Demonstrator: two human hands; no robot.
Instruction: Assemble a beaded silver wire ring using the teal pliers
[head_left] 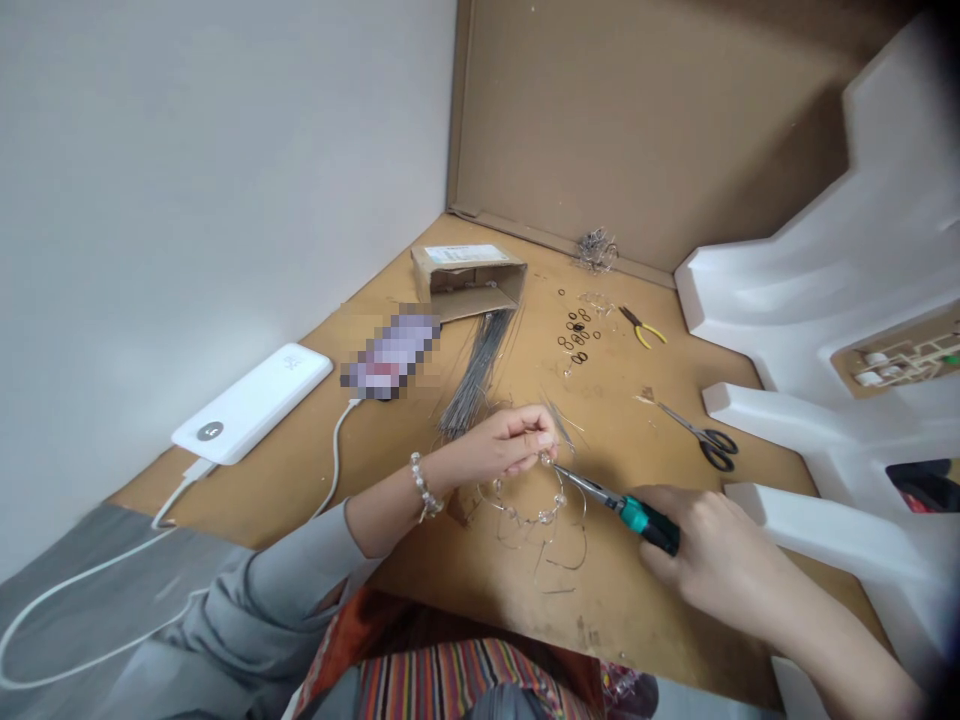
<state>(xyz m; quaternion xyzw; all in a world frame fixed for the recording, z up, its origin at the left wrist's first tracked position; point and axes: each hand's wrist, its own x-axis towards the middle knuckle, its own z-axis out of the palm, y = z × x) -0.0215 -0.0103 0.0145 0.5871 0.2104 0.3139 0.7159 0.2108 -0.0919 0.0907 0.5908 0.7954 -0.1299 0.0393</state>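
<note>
My left hand [504,443] pinches a thin wire ring strung with clear beads [525,505], which hangs from the fingertips over the brown board [480,560]. My right hand [712,555] is wrapped round the teal and black handles of needle-nose pliers [615,503]. The plier tips meet the wire right at my left fingertips. A beaded bracelet sits on my left wrist. Loose bent wire pieces lie on the board under the ring.
A bundle of straight grey wires [476,375] lies behind my left hand, by a small cardboard box [466,278]. Black rings [576,338], yellow-handled pliers [642,328] and scissors [701,437] lie to the right. White foam [825,300] lines the right; power bank [253,402] left.
</note>
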